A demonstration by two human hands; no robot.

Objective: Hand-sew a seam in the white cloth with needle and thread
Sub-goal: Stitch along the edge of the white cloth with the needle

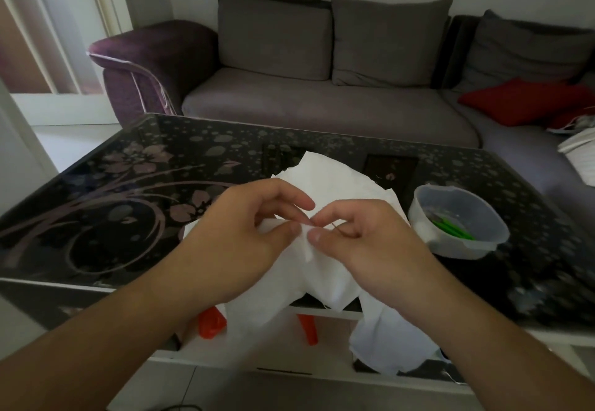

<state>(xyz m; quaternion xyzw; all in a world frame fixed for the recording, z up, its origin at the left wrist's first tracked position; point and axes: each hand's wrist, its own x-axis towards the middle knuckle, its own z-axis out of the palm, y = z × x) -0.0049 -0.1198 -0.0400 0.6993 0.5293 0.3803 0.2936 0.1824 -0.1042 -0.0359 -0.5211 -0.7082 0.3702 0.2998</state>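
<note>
Fingers curled on both sides, thumb and forefinger tips meeting over a raised fold of the white cloth [325, 269]. Left hand [244, 237] pinches that fold from its side, other fingers bent above it. Right hand [363, 237] pinches right beside it, thumb tip pressed onto the cloth, and a thin dark thread [339, 228] loops under its bent fingers. Needle itself is too small to make out. The cloth lies on the near edge of the dark floral glass table [128, 204], bunched under the hands, part spread farther back on the glass, part hanging over the near edge. Just right of the cloth sits a translucent plastic bowl [463, 246] with green items inside. Beyond the cloth, past the table, stands a grey sofa [322, 105] with a red cushion [521, 101] at its right.
</note>
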